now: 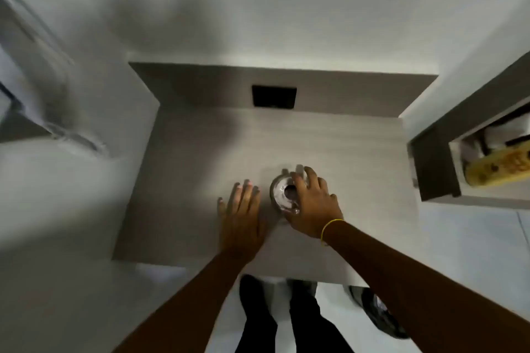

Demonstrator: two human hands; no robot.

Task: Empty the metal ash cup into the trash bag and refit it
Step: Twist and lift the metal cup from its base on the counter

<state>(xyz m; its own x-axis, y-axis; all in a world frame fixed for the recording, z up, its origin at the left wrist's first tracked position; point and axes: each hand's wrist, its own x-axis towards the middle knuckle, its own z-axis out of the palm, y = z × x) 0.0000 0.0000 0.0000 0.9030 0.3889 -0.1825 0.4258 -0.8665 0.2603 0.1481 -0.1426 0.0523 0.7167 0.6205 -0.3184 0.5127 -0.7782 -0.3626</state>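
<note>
A round metal ash cup (281, 190) with a dark hole in its middle stands on the pale wooden desk (200, 166). My right hand (314, 203) covers the cup's right side, with fingers curled over its rim. Just left of the cup, my left hand (242, 215) lies flat on the desk with fingers spread, apart from the cup. The picture is blurred. No trash bag is clearly in view.
A black square socket plate (274, 96) sits in the desk's back panel. An open dark-framed niche (436, 163) at the right holds a yellow object (499, 166). White walls close in at the left and back. My dark trouser legs (286, 318) stand below the desk's front edge.
</note>
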